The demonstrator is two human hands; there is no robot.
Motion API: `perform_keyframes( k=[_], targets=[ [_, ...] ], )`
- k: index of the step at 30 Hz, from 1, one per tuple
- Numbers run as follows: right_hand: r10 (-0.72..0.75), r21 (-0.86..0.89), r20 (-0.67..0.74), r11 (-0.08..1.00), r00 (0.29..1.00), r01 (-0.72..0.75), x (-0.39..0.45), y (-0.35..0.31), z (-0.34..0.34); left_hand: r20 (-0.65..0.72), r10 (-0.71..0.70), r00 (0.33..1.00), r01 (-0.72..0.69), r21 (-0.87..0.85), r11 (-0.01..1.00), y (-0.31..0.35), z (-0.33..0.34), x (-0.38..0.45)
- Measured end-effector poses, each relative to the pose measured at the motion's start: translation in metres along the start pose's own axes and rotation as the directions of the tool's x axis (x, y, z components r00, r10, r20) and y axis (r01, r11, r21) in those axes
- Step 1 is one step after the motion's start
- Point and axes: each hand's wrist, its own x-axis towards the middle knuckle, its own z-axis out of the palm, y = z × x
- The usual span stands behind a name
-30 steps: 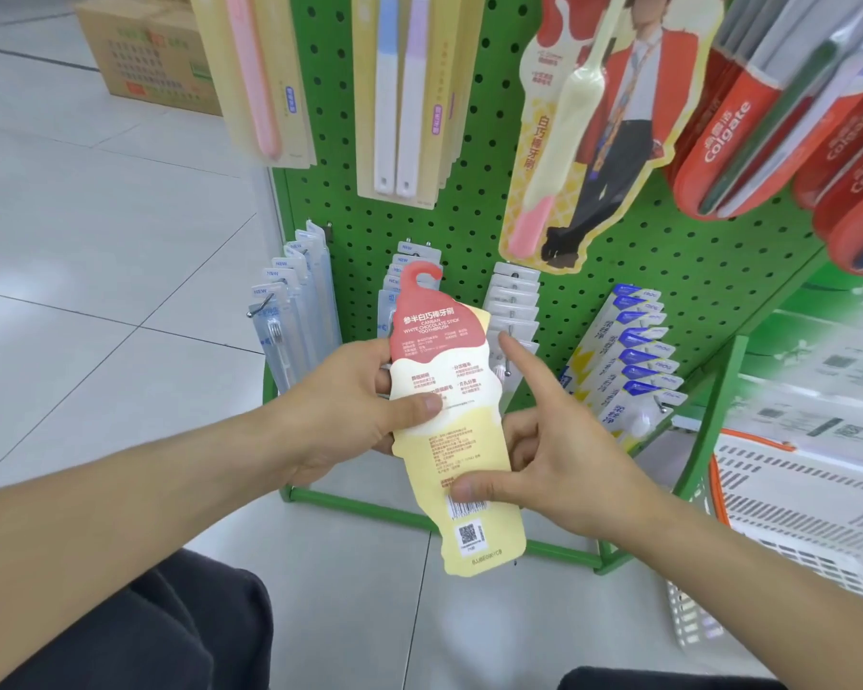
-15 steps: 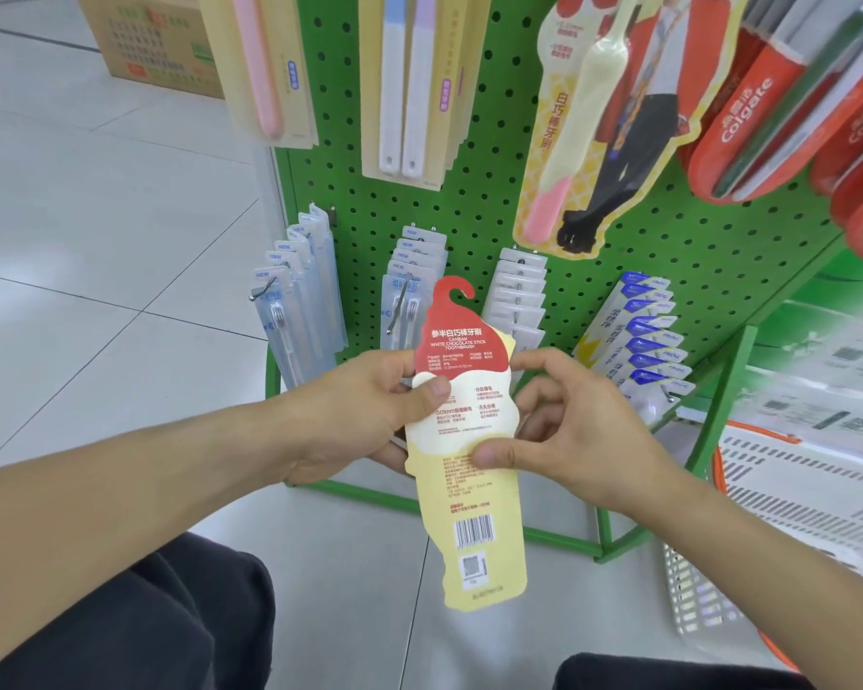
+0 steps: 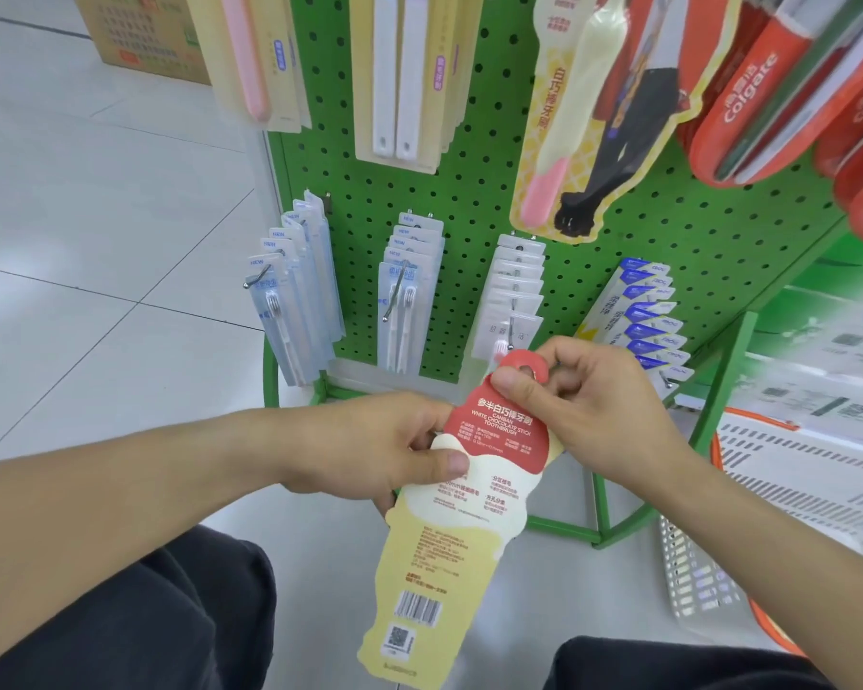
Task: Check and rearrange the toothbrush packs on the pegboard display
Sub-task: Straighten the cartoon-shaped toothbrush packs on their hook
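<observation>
A red, cream and yellow toothbrush pack (image 3: 449,555), shaped like an ice-cream stick, is held back side up in front of the green pegboard (image 3: 474,191). My left hand (image 3: 384,450) grips its left edge at the middle, thumb on the printed face. My right hand (image 3: 584,405) pinches the red hook tab at the pack's top. A matching pack (image 3: 594,117) hangs on the board above. Rows of clear and blue-white packs (image 3: 409,291) hang on the lower hooks.
Red Colgate packs (image 3: 788,92) hang at the upper right. A white basket with an orange rim (image 3: 778,515) stands on the floor to the right. A cardboard box (image 3: 145,32) sits far left on the tiled floor. My dark-trousered knees fill the bottom.
The pack has come down and tilted with its top to the right. My right hand has moved from the pack's lower middle up to its red hook tab. The left hand keeps its hold.
</observation>
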Motion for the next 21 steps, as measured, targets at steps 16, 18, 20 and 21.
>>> perform_keyframes(
  k=[16,18,20,21],
  targets=[
    [0.114,0.294,0.042,0.948,0.993,-0.121,0.002,-0.009,-0.010,-0.554,0.126,0.823,0.003,0.226,0.974,0.004,-0.005,0.008],
    [0.127,0.328,0.025,0.936,0.992,-0.128,0.001,-0.012,-0.012,-0.588,0.194,0.786,0.014,0.330,0.944,0.007,-0.001,0.008],
    [0.145,0.362,0.003,0.922,0.989,-0.137,-0.001,-0.015,-0.013,-0.577,0.262,0.774,-0.014,0.397,0.918,0.010,0.005,0.007],
    [0.157,0.380,-0.010,0.914,0.987,-0.142,-0.002,-0.016,-0.014,-0.565,0.286,0.774,-0.028,0.420,0.907,0.012,0.009,0.006]
  ],
)
